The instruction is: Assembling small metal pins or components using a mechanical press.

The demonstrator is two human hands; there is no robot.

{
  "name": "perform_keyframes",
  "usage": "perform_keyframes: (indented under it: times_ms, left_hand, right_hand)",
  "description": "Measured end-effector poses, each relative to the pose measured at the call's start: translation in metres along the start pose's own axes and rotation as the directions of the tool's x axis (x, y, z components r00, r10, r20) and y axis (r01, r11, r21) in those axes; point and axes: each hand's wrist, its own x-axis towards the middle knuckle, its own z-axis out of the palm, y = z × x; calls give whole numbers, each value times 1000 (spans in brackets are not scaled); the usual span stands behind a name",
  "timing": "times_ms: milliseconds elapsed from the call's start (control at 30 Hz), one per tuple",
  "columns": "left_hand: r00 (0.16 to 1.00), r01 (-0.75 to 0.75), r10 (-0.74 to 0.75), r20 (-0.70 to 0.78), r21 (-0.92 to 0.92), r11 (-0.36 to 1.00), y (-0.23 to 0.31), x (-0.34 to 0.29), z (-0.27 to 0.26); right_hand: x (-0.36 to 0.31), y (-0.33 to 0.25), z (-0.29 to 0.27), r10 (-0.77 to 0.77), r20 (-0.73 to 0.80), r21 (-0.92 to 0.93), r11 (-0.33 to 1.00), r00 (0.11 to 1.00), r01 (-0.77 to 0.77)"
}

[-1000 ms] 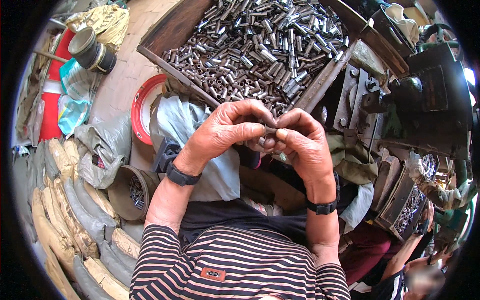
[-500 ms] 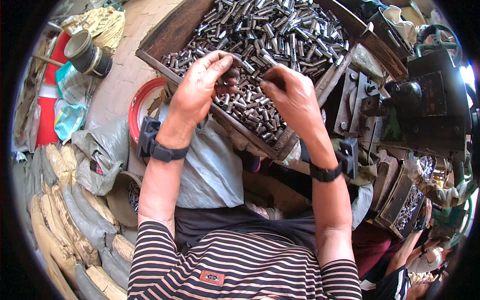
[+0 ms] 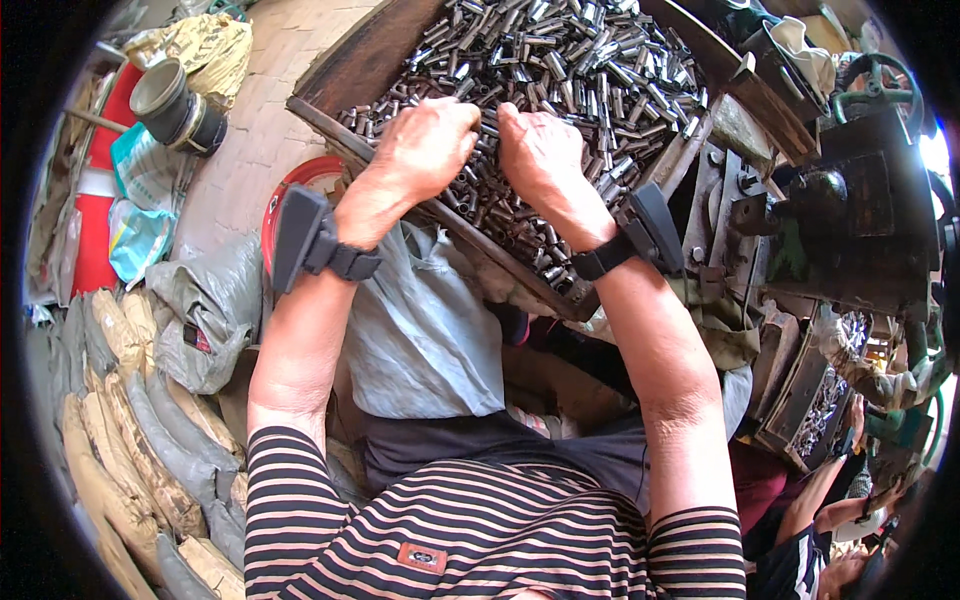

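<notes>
In the wooden tray (image 3: 330, 80) ahead of me: a heap of short metal tubes (image 3: 590, 70). My left hand (image 3: 425, 145) and right hand (image 3: 540, 150), both curled knuckles-up, dig into the near edge of that heap; what the fingers grip, I cannot tell. Left of the tray: a red basin (image 3: 285, 200). Right: a dark machine (image 3: 850, 200).

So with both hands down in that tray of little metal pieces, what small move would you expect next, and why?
Probably closing the fingers on a few pieces and lifting them clear. Both the left hand and the right hand rest knuckles-up on the heap of small metal tubes in the wooden tray, fingers curled into the pile. Whether either hand already has a grip on anything is hidden.
</notes>
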Motion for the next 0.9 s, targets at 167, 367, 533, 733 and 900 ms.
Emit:
perform_keyframes:
  times_ms: [167, 367, 533, 733, 900]
  left_hand:
    - [995, -39, 28, 91, 124, 992, 5, 4, 14]
    - [989, -14, -7, 147, 141, 990, 2, -5, 10]
    - [988, -11, -20, 152, 199, 980, 14, -9, 10]
    - [972, 2, -65, 225, 273, 962, 10, -4, 9]
    - [982, -40, -8, 187, 252, 967, 7, -4, 14]
  right_hand:
    - [-16, 8, -66, 157, -5, 132, 979, 988, -155]
    - [-49, -2, -144, 361, -309, 629, 771, 880, -95]
    - [-89, 17, -109, 130, 138, 205, 966, 982, -157]
    - [-94, 32, -105, 213, 71, 283, 932, 974, -225]
    - [-88, 31, -102, 201, 107, 207, 954, 974, -219]
